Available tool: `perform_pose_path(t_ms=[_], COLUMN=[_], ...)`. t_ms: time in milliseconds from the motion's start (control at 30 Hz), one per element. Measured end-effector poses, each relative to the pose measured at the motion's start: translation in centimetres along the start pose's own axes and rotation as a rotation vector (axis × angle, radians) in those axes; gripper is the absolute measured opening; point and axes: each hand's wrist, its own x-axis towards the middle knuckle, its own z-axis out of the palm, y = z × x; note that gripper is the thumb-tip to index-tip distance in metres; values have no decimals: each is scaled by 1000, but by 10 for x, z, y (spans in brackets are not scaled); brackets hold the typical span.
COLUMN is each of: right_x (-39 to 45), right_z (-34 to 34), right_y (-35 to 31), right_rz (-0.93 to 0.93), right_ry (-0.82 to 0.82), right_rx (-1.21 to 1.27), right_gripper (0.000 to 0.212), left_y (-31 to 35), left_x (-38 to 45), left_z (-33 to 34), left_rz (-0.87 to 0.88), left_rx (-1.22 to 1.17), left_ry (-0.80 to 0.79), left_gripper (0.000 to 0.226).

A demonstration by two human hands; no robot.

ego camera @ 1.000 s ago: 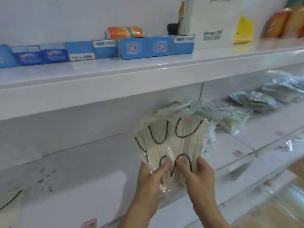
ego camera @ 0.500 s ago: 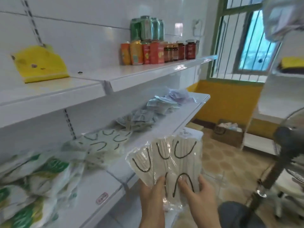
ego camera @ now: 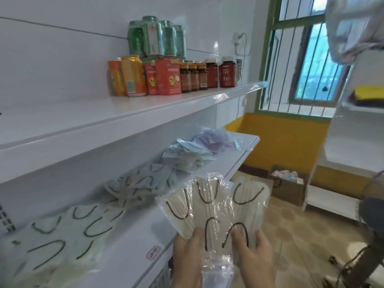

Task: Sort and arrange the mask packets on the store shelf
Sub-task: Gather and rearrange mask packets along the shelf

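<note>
I hold a fan of clear mask packets [ego camera: 216,206] with cream masks and black ear loops in front of the middle shelf [ego camera: 137,231]. My left hand [ego camera: 188,258] grips their lower left edge, thumb on top. My right hand [ego camera: 253,260] grips the lower right edge, thumb on top. More cream packets with black loops [ego camera: 62,235] lie on the shelf at left. Behind them sit a pale green heap [ego camera: 141,188], a blue-white heap [ego camera: 187,154] and a purple heap [ego camera: 216,138] toward the shelf's far end.
The upper shelf [ego camera: 145,109] carries cans, red cartons and brown bottles [ego camera: 172,77]. A cardboard box [ego camera: 288,183] stands on the tiled floor under a barred window [ego camera: 311,59]. A fan [ego camera: 372,206] and another white rack [ego camera: 353,142] stand at right.
My view swung right along the shelves from the blue boxes to the cans and window. Both hands kept hold of the fanned packets, now carried further along the shelf.
</note>
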Motion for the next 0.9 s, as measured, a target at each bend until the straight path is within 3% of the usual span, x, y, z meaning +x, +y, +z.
perform_pose_path(t_ms=[233, 400, 600, 700, 767, 900], right_x=[118, 182, 255, 292, 316, 349], right_z=[25, 44, 86, 104, 114, 141], right_y=[-5, 14, 28, 25, 22, 29], right_rz=[-1, 55, 122, 74, 32, 21], right_ry=[-15, -139, -268, -395, -506, -657], right_rx=[-64, -79, -127, -148, -140, -172], right_gripper=[27, 18, 16, 19, 8, 5], left_y=[12, 5, -1, 1, 4, 7], left_x=[83, 131, 205, 237, 249, 267], left_z=[85, 121, 138, 152, 163, 173], left_rz=[8, 62, -50, -2, 40, 105], left_rx=[-66, 9, -14, -36, -68, -110], left_ry=[-131, -179, 59, 155, 234, 363], left_gripper=[24, 38, 27, 22, 19, 34])
